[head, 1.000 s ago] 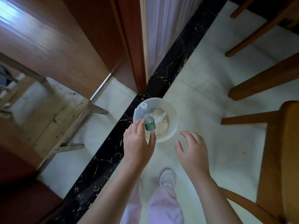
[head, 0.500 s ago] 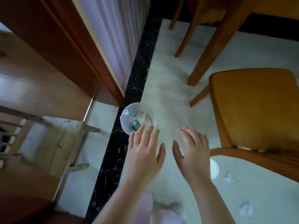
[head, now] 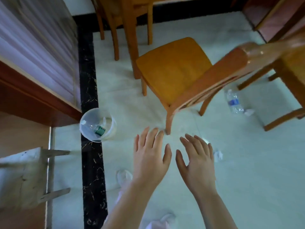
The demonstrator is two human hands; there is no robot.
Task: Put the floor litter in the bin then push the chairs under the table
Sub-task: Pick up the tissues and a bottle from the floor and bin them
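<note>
A round translucent plastic bin (head: 110, 134) stands on the black marble strip (head: 90, 162), with a green-labelled bottle (head: 99, 130) lying inside. On the pale glossy tiles (head: 247, 171), a crumpled tissue (head: 218, 155) lies near the right hand (head: 196, 161). A clear plastic water bottle (head: 234, 101) lies beyond the smooth wooden chair (head: 173, 68). The right hand and the left hand (head: 150, 156) hover flat, fingers spread, holding nothing.

No text, brand, number or sign was legible, the green-labelled bottle (head: 99, 130) inside the bin (head: 82, 119) showed only a blurred patch of colour, the blue-labelled bottle (head: 234, 102) lying on the floor (head: 247, 162) was also too blurred to read
</note>
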